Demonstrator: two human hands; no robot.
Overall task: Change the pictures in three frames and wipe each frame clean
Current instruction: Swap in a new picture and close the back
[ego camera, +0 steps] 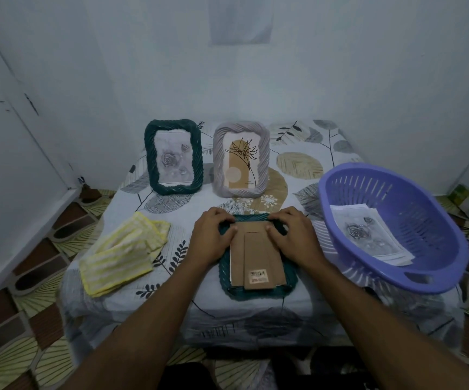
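Here we are at the third frame of the set: the face-down frame (291, 280), dark green with a twisted rope-like rim, lies flat at the near middle of the tabletop (298, 164), its brown cardboard backing (255, 257) with fold-out stand and barcode sticker facing up. Both hands are on its far end: the left hand (213, 235) and right hand (292, 235) curl their fingers over the top rim while the thumbs press on the backing, which looks like working the board loose or seating it. I can't tell which. Behind, a matching green frame (151, 159) stands upright with a grey rose print, and beside it a lilac frame (219, 161) shows a line-drawn plant. Whether either has had its swap, the view doesn't say. More rose prints (368, 235) lie in the purple basket (413, 209) to the right. The yellow striped cloth (123, 254) lies crumpled on the left, well apart from both hands, so the wiping of this frame looks not yet done.
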